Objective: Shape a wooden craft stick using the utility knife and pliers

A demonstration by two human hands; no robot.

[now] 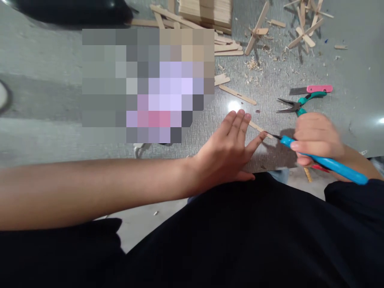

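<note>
My left hand (229,142) lies flat on the table with its fingers stretched out, pressing on a thin wooden craft stick (256,127). Part of that stick is hidden under the fingers. Closed around a blue-handled tool (336,163) with a thin dark tip, my right hand (318,136) is just right of the stick. The tip meets the stick near its right end, close to my left index finger. Beyond my left fingertips lies another craft stick (238,95) with a small slot in its middle.
Pliers with green handles (297,105) and a pink-handled cutter (319,89) lie beyond my right hand. Crossed-stick pieces (256,32), wood shavings (252,64) and a stack of craft sticks (207,12) are farther back. A black object (72,12) is at upper left; a pixelated patch hides part of the table.
</note>
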